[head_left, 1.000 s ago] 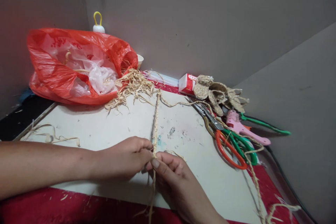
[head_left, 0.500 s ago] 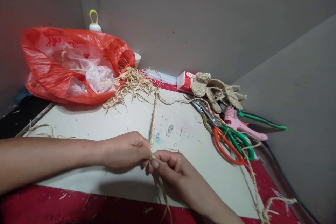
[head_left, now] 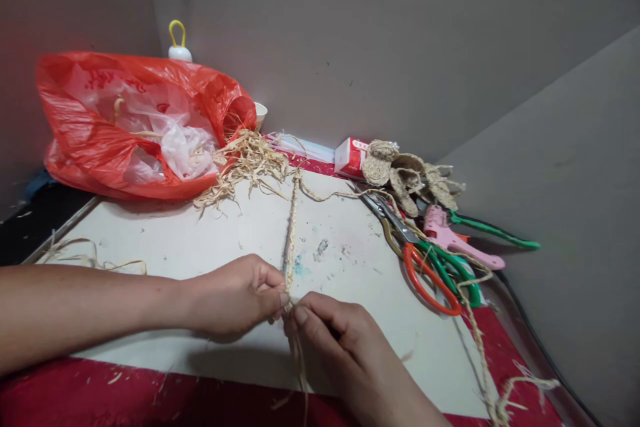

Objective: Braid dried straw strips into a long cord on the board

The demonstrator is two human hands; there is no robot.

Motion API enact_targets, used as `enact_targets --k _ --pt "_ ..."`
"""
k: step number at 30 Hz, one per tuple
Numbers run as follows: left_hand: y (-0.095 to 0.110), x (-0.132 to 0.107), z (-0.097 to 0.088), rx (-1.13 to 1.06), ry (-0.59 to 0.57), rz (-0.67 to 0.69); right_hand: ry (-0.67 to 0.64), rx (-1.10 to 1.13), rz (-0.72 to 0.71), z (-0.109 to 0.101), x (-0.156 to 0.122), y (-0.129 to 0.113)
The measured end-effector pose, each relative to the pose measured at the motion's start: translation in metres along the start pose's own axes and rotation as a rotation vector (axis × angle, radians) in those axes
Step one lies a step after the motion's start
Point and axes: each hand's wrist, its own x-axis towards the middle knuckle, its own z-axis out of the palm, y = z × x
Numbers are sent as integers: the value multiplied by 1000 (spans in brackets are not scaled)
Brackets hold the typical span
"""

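Observation:
A thin braid of pale straw (head_left: 291, 230) runs from the far edge of the white board (head_left: 165, 240) toward me. My left hand (head_left: 235, 295) comes in from the left and pinches the near end of the braid with closed fingers. My right hand (head_left: 333, 340) comes up from below, thumb and fingers pinched on the same spot. Loose straw strands (head_left: 299, 367) hang down from the pinch over the red cloth (head_left: 150, 397).
A red plastic bag (head_left: 135, 123) with loose straw (head_left: 240, 163) spilling out lies at the back left. Orange-handled scissors (head_left: 427, 277), green-handled scissors (head_left: 453, 270), a pink glue gun (head_left: 453, 237), woven straw pieces (head_left: 407, 173) and a red-white box (head_left: 350, 155) crowd the right side. Grey walls close the corner.
Both hands stayed pinched on the braid's near end. The right hand's fingers shifted over the strands, and the hanging strands swung back to the left.

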Motion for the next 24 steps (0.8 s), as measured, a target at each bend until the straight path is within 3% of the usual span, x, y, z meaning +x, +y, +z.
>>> enact_targets --k 4,9,18,24 --pt "-1 -4 4 -163 -40 58 22 91 60 15 -4 -4" --pt "-3 -7 6 -264 -18 38 95 -70 -86 26 -9 -5" --pt "-2 -11 11 -218 74 52 242 -344 -132 34 -8 8" --pt "-6 -13 17 -279 69 73 293 -313 -165 43 -4 27"
